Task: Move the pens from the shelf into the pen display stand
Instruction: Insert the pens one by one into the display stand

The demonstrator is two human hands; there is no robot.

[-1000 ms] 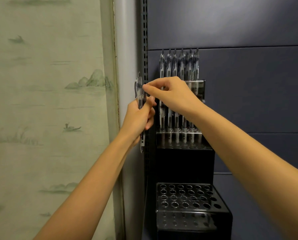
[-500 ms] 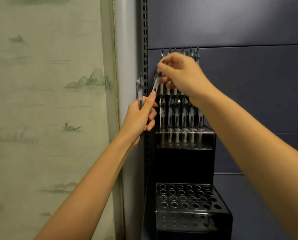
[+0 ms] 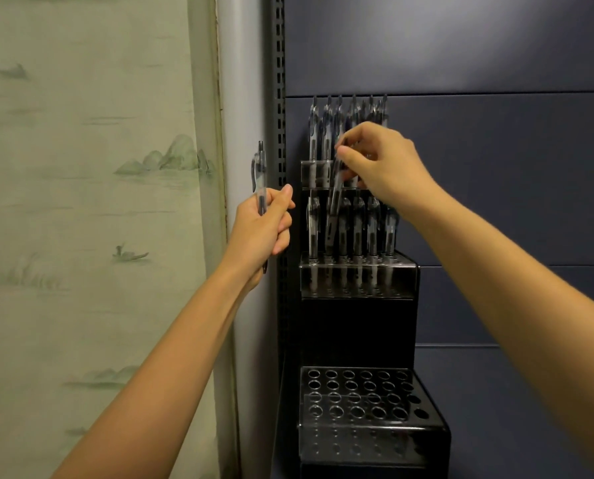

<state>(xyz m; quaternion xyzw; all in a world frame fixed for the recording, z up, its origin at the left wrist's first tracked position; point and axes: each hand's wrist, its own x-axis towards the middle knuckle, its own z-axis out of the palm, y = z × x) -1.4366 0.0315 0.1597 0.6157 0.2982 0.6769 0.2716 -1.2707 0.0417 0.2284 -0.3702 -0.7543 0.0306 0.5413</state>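
A black tiered pen display stand [image 3: 357, 319] stands against the dark blue back panel. Several clear pens with black clips fill its top tier [image 3: 326, 133] and middle tier [image 3: 357, 229]. The bottom tier [image 3: 357, 395] shows only open holes. My right hand [image 3: 385, 164] pinches one clear pen [image 3: 333, 209], held tilted with its lower end over the left part of the middle tier. My left hand [image 3: 264, 229] grips an upright bunch of clear pens [image 3: 260, 174] just left of the stand.
A slotted metal upright [image 3: 281, 98] and a grey pillar [image 3: 243, 81] run beside the stand. Pale green landscape wallpaper [image 3: 81, 202] covers the wall at left. The blue panel [image 3: 495, 202] stretches right of the stand.
My right hand took one pen from the bunch in my left hand, lifted it past the top tier, and has now lowered it toward the middle tier. My left hand shifted slightly left.
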